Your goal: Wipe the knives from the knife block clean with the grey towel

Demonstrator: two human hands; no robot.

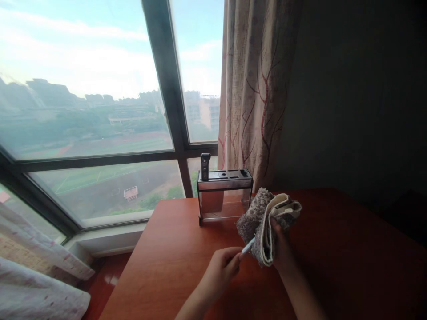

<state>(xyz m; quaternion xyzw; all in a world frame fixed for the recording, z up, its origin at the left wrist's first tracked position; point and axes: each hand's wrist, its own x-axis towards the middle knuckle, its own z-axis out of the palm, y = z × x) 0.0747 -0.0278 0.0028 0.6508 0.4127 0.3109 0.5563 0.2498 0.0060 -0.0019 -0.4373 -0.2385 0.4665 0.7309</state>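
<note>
My left hand is closed around the end of a slim pale knife-like tool. The tool's far end goes in against a folded grey, shaggy cloth with a cream backing, so its full shape is hidden. Gripping the cloth from the right is my right hand, its fingers partly covered by the folds. Both hands are raised over the table. Just behind the cloth stands a clear-sided knife block with a metal-look slotted top. One black-handled knife sticks up from its left end.
The reddish-brown wooden table extends under both hands, its left edge dropping to a dark red floor. Large windows lie beyond it on the left. A patterned curtain hangs behind the block, and pale fabric hangs at lower left.
</note>
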